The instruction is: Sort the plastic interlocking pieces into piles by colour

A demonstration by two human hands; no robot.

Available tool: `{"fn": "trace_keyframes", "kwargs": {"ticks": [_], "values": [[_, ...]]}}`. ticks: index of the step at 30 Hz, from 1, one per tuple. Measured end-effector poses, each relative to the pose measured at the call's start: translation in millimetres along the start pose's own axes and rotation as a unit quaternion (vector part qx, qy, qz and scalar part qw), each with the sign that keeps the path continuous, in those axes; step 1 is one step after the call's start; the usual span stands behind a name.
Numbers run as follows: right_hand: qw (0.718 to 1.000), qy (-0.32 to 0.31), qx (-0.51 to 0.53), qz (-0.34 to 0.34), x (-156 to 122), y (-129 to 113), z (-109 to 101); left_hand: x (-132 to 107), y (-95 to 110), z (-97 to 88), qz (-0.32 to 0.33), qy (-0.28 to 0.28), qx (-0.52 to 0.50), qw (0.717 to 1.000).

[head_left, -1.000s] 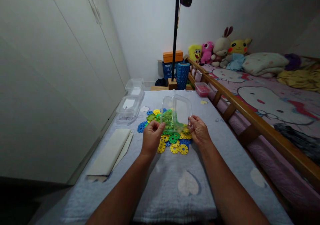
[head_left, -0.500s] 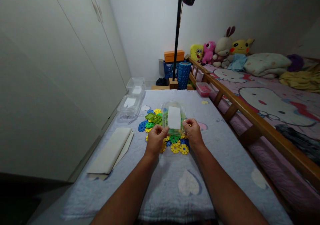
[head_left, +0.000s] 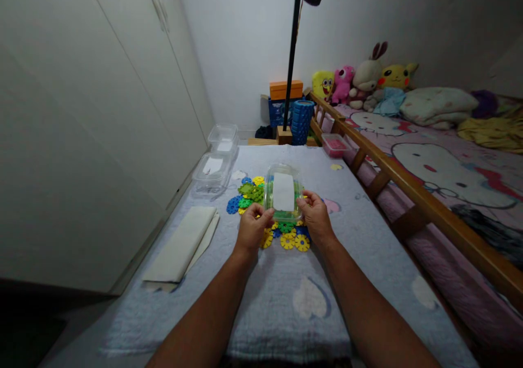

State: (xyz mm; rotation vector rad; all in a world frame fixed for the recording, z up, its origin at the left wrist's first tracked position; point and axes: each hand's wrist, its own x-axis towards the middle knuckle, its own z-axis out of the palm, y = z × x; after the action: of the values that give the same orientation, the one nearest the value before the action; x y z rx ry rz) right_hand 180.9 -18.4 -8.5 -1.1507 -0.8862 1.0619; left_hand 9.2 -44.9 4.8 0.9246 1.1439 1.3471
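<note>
pole (head_left: 292, 52) cut off above, discs (head_left: 287, 228) partly hidden

"Colours near the left grip (head_left: 253, 229)?"
"Yellow, green and blue discs (head_left: 257, 193); a clear container (head_left: 267, 194) with a white panel (head_left: 283, 192)."
"And the cloth (head_left: 272, 324) below the grip?"
"Pale blue with whitish hearts (head_left: 311, 299)."

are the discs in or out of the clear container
Out: many discs lie on the cloth beneath the container; whether any are inside, cannot tell.

Cloth (head_left: 363, 215) free toward bed rail (head_left: 384, 164); heaped discs (head_left: 288, 236) obstruct middle, folded sheet (head_left: 182, 242) and clear boxes (head_left: 210, 178) left.
</note>
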Motion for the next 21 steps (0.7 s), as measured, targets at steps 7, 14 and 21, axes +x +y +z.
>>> {"fn": "trace_keyframes", "kwargs": {"ticks": [7,14,21], "values": [[1.000,-0.028,-0.002,-0.005,-1.8,-5.3,3.1,1.4,-0.8,-1.3,-0.038,0.016,-0.063,0.997],[0.998,-0.065,0.020,0.009,-1.9,-5.6,3.0,4.1,-2.5,-1.7,-0.031,0.027,-0.100,0.994],[0.986,-0.151,0.029,0.069,-6.4,-7.4,1.0,8.0,-1.7,-5.8,-0.017,0.055,-0.103,0.993]]}}
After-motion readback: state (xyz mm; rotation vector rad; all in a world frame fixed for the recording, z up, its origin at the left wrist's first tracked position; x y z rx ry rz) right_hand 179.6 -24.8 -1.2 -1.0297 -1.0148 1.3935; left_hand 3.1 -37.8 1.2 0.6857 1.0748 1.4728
